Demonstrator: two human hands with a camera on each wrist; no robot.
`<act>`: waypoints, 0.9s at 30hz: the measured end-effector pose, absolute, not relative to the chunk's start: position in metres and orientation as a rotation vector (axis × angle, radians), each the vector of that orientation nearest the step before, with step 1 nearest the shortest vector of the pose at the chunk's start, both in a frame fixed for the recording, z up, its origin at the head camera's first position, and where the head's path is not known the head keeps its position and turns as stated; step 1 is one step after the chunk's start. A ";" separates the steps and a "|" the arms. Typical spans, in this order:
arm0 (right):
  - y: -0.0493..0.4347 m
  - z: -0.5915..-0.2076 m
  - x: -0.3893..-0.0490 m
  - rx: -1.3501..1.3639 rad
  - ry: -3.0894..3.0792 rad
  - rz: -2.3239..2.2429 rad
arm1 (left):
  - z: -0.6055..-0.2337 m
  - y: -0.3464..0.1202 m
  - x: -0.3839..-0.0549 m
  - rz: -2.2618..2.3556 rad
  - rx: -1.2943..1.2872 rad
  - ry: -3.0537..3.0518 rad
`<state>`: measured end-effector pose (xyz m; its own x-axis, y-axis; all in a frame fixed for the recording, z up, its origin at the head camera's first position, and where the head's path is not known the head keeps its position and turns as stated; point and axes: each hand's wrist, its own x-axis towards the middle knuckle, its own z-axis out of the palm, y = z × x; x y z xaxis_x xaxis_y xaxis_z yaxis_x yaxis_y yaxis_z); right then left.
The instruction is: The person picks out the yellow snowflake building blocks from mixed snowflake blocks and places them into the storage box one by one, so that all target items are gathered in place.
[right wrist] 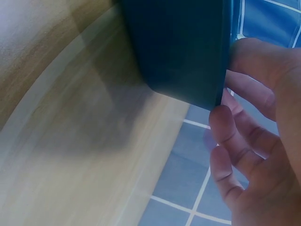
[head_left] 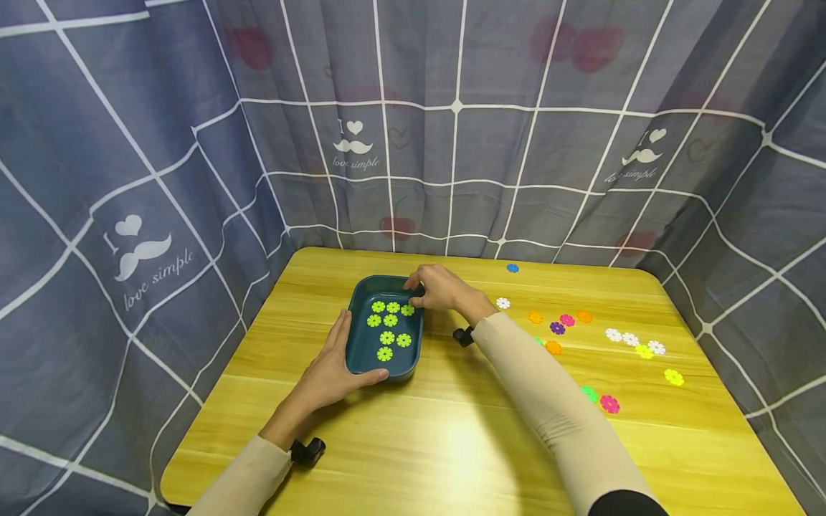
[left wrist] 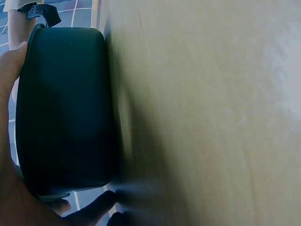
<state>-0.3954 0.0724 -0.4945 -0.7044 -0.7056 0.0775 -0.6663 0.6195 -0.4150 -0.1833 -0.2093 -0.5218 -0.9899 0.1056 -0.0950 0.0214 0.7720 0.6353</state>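
Note:
A dark teal plastic tray stands on the table's left half. Inside it lie several yellow-green flower-shaped discs. My left hand holds the tray's near left corner, fingers along the left side and thumb across the near rim. In the left wrist view the tray's outer wall fills the left part. My right hand grips the far right corner, fingertips at the rim. Beside the tray's wall, the right wrist view shows these fingers around the corner.
On the right of the wooden table lie scattered flower discs: white, blue, purple, orange, pink, green and yellow. A checked grey curtain hangs behind and on both sides.

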 end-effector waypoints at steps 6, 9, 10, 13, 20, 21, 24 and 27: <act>0.071 -0.474 -0.370 -1.113 2.782 -0.630 | -0.521 -0.208 -0.183 1.015 0.099 2.833; 0.071 -0.471 -0.362 -1.116 2.817 -0.609 | -0.521 -0.208 -0.182 1.009 0.096 2.837; 0.072 -0.470 -0.361 -1.127 2.825 -0.605 | -0.520 -0.208 -0.182 1.009 0.097 2.839; 0.077 -0.469 -0.361 -1.148 2.817 -0.623 | -0.521 -0.208 -0.183 1.004 0.098 2.843; 0.089 -0.467 -0.353 -1.141 2.813 -0.665 | -0.521 -0.208 -0.183 1.008 0.097 2.838; 0.091 -0.467 -0.352 -1.140 2.816 -0.665 | -0.521 -0.208 -0.183 1.011 0.095 2.835; 0.096 -0.465 -0.349 -1.149 2.827 -0.665 | -0.521 -0.208 -0.183 1.019 0.091 2.829; 0.103 -0.463 -0.346 -1.153 2.844 -0.664 | -0.520 -0.208 -0.182 1.030 0.095 2.826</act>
<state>-0.3462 0.1030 -0.4628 -0.7301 -0.6659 0.1535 -0.6650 0.6406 -0.3839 -0.1820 -0.2082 -0.5199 -0.9893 0.1045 -0.1022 0.0142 0.7646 0.6444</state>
